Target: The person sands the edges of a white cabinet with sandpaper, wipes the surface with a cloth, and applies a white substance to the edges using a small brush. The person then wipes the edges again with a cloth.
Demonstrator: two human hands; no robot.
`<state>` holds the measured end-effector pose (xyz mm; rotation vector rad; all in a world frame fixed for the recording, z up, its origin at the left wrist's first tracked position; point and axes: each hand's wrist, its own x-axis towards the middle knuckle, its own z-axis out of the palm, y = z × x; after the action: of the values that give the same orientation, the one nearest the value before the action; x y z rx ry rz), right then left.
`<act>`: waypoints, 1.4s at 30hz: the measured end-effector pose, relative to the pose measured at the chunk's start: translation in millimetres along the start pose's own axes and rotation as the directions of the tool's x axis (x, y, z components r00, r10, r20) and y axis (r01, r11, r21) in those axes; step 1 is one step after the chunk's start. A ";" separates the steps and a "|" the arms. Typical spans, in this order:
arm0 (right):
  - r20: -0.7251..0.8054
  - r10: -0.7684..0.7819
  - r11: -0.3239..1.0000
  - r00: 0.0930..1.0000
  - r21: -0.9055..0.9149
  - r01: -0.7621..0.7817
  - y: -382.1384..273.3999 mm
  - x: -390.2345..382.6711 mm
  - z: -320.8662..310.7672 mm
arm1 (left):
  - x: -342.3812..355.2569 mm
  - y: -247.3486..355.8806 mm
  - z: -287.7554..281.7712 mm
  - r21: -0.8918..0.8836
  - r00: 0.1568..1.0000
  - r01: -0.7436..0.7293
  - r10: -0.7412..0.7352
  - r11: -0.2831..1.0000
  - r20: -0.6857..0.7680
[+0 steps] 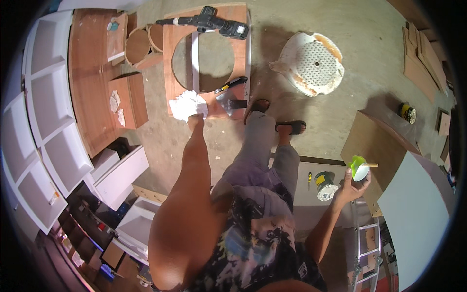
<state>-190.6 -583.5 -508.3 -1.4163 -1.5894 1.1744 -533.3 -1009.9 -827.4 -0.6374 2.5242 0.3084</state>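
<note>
My left hand [196,120] reaches forward with its fingers closed on a crumpled white cloth [188,104], though the cloth hides part of the fingers. That cloth lies at the near left corner of a wooden panel [170,53] with a large round hole. On the panel's near right part, beside the cloth, are a yellow-and-black utility knife [231,85] and a putty knife [233,103]. Out to the right, my right hand [354,189] is wrapped round a small green-and-white cup [359,168], from which a wooden stick [370,165] pokes out.
A black cordless power tool [209,22] lies across the panel's far end. To its right is a perforated white disc [314,63] on the floor. White shelving [48,78] lines the left. A tin [325,185], wooden box [372,141] and ladder [367,241] are at right.
</note>
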 end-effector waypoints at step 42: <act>-0.297 -0.032 0.996 0.954 0.069 0.055 -73.0 -28.3 -87.7 | -346.6 412.6 86.5 -0.678 -0.313 -0.735 0.884 0.007 0.348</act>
<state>-131.2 -595.5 -407.6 -1.4246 -1.3457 0.9369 -438.5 -493.5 -678.4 1.3409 1.4657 1.0641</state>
